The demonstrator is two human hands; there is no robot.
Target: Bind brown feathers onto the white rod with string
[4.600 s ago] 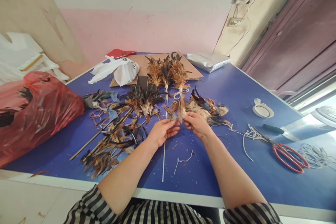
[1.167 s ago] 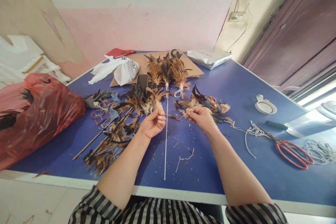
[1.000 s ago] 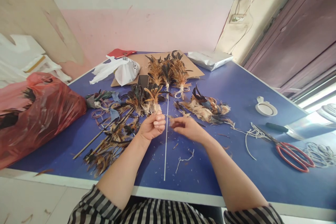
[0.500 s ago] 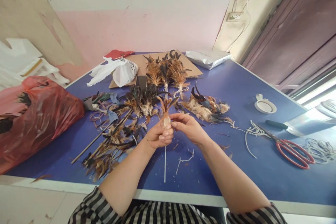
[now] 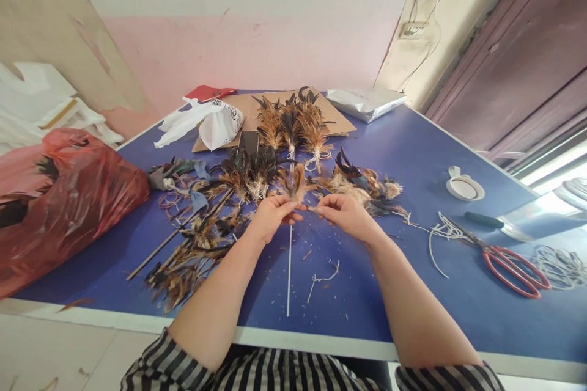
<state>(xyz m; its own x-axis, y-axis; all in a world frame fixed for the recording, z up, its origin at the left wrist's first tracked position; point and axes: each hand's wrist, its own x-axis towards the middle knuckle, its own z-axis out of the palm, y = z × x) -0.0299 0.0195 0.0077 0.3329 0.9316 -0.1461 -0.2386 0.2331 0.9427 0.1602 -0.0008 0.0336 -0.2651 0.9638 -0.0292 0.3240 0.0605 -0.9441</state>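
Observation:
My left hand [image 5: 271, 217] is closed around the base of a small bunch of brown and black feathers [image 5: 295, 181], held upright above the blue table [image 5: 403, 153]. My right hand [image 5: 345, 214] is beside it, fingers pinched on a thin feather quill pointing toward the bunch. A thin white stick [image 5: 288, 269] lies on the table under both hands. A loose heap of feathers [image 5: 362, 186] lies just beyond my right hand. Tied feather bunches [image 5: 293, 122] lie further back.
Red-handled scissors [image 5: 513, 266] and white string [image 5: 440, 232] lie at the right, with a white lid [image 5: 464, 186]. A red plastic bag [image 5: 59, 195] sits at the left edge. Feathers on sticks [image 5: 197, 244], a white bag [image 5: 215, 122] and cardboard [image 5: 334, 119] lie behind.
My right hand went to the loose feather heap, came back with a feather, and met my left hand. The left hand has kept hold of the feather bunch and shifted slightly right.

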